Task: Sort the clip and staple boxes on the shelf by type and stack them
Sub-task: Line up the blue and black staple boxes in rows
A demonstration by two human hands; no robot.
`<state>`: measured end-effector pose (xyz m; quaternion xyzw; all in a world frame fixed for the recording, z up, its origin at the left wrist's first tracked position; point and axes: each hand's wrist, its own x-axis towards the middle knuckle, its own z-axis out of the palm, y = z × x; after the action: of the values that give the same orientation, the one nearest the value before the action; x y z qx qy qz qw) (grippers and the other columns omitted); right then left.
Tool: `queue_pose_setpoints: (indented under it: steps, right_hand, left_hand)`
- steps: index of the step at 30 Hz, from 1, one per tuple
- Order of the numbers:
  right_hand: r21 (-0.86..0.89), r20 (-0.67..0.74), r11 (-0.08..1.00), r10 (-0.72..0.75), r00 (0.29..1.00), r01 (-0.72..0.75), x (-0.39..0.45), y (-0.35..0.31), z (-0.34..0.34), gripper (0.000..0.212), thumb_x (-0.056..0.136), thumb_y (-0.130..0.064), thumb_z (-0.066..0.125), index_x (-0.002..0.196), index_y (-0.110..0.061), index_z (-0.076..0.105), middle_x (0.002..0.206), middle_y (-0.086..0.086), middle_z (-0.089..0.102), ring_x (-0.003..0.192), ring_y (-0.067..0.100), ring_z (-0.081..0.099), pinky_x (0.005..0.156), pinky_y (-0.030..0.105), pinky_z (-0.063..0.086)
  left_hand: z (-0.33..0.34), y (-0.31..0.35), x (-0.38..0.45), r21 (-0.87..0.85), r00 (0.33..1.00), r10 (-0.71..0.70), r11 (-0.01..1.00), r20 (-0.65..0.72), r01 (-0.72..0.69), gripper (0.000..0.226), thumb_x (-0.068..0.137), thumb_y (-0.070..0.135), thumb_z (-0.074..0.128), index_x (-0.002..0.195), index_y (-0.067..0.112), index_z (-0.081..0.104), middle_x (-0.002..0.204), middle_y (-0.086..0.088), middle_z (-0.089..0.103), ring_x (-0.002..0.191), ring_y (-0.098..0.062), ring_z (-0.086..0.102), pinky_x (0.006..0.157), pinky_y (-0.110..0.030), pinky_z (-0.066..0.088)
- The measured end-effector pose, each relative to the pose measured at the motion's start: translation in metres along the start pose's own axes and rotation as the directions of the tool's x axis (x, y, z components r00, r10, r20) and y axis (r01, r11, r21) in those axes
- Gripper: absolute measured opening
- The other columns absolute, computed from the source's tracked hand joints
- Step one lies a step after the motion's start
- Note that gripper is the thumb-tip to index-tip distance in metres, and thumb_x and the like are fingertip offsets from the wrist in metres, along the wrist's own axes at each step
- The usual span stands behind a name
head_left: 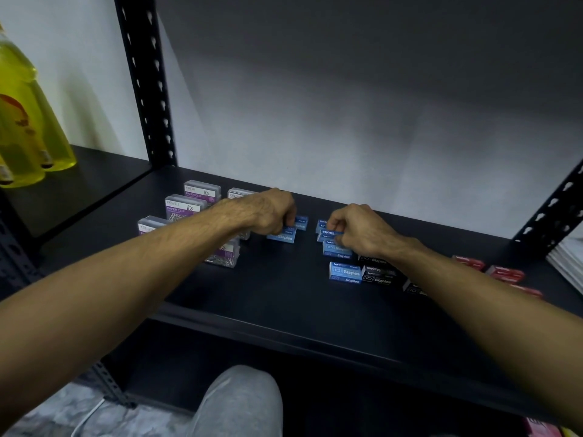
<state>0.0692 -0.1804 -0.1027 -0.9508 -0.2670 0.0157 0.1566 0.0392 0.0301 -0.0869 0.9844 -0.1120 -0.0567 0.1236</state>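
My left hand [272,212] is closed on a blue staple box [283,235] in the middle of the black shelf [277,288]; another blue box [301,223] lies just behind it. My right hand [359,230] pinches a blue staple box [329,233] on top of a small stack of blue boxes [337,251]. One more blue staple box [345,272] sits nearer the front. Clear paper clip boxes with purple labels [184,207] stand at the left, partly hidden by my left arm. Black staple boxes [380,275] and red boxes [504,274] lie at the right.
Black slotted uprights [143,80] frame the shelf at the left and right. Yellow bottles [25,121] stand on the neighbouring shelf at the far left. White sheets [568,260] lie at the right edge. My knee in grey trousers [239,402] is below the shelf.
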Motion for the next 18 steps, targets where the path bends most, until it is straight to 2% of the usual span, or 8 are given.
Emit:
queue_pose_setpoints:
  steps: [8, 11, 14, 18]
  right_hand:
    - [0.086, 0.112, 0.995, 0.039, 0.993, -0.049, 0.0002, -0.0080, -0.0030, 0.022, 0.077, -0.009, 0.080, 0.094, -0.021, 0.073, 0.079, -0.012, 0.069, 0.070, -0.004, 0.062, 0.057, 0.008, 0.041]
    - [0.108, 0.112, 0.992, 0.052, 0.992, -0.064, 0.0022, -0.0089, -0.0035, 0.022, 0.077, -0.008, 0.079, 0.094, -0.019, 0.072, 0.079, -0.010, 0.069, 0.069, -0.003, 0.063, 0.055, 0.008, 0.040]
    - [0.126, 0.080, 0.989, 0.068, 0.994, -0.078, 0.0046, -0.0084, -0.0013, 0.023, 0.077, -0.005, 0.079, 0.095, -0.017, 0.073, 0.081, -0.006, 0.069, 0.073, 0.003, 0.064, 0.058, 0.010, 0.041]
    - [0.099, 0.076, 0.993, 0.052, 0.996, -0.060, 0.0047, -0.0079, 0.0000, 0.025, 0.079, -0.005, 0.077, 0.101, -0.015, 0.072, 0.084, -0.004, 0.068, 0.075, 0.004, 0.063, 0.058, 0.008, 0.040]
  left_hand:
    - [-0.0007, 0.0050, 0.0012, 0.000, 1.000, 0.021, 1.000, 0.000, -0.021, 0.030, 0.085, -0.002, 0.065, 0.111, 0.014, 0.067, 0.099, 0.006, 0.057, 0.092, -0.013, 0.056, 0.080, -0.024, 0.045]
    - [0.0005, 0.0070, 0.0031, 0.001, 1.000, 0.028, 1.000, -0.002, -0.028, 0.030, 0.085, -0.002, 0.065, 0.110, 0.015, 0.067, 0.099, 0.006, 0.058, 0.092, -0.013, 0.057, 0.080, -0.024, 0.046]
    - [0.0030, 0.0080, 0.0054, 0.011, 0.998, 0.054, 0.998, -0.036, -0.054, 0.028, 0.084, -0.002, 0.065, 0.105, 0.016, 0.068, 0.089, 0.010, 0.057, 0.086, -0.012, 0.056, 0.075, -0.023, 0.045]
    - [0.0061, 0.0077, 0.0073, 0.024, 0.994, 0.081, 0.997, -0.078, -0.080, 0.027, 0.082, 0.000, 0.064, 0.102, 0.018, 0.068, 0.078, 0.017, 0.048, 0.081, -0.010, 0.054, 0.070, -0.021, 0.039]
